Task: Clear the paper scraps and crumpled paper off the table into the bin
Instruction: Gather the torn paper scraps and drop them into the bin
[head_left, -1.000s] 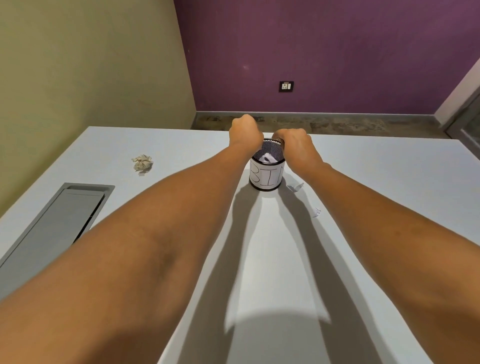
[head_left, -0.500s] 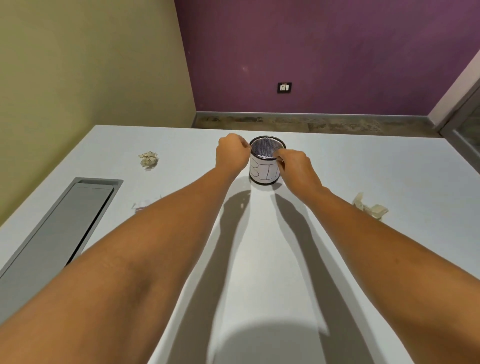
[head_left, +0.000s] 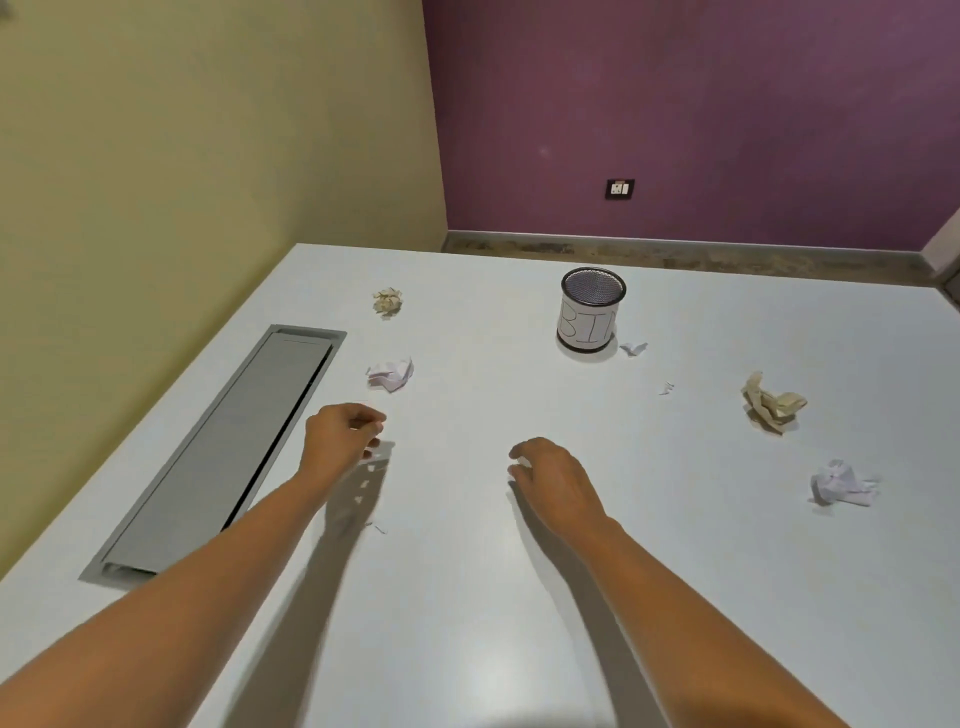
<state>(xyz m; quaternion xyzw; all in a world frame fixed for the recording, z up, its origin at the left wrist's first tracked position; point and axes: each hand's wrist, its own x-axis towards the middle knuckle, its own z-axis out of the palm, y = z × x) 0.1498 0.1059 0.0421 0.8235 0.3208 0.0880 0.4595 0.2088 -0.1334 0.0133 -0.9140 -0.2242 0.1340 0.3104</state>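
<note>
The bin (head_left: 592, 312), a black mesh cup with a white label, stands at the far middle of the white table (head_left: 467, 597). Crumpled paper lies around it: a beige ball (head_left: 388, 301) far left, a white ball (head_left: 390, 373) nearer, a beige wad (head_left: 772, 402) and a white ball (head_left: 839, 483) on the right. Small scraps (head_left: 634, 348) lie beside the bin, and tiny scraps (head_left: 363, 486) sit just under my left hand (head_left: 340, 434), whose bent fingers are apart above them. My right hand (head_left: 550, 478) hovers loosely curled, holding nothing.
A long grey cable hatch (head_left: 223, 457) is set into the table on the left. The table's far edge runs just behind the bin, with a yellow wall at left and a purple wall beyond.
Both hands have pulled back from the bin's rim toward me. The left hand went left and down over the tiny scraps, and my view has shifted left and back.
</note>
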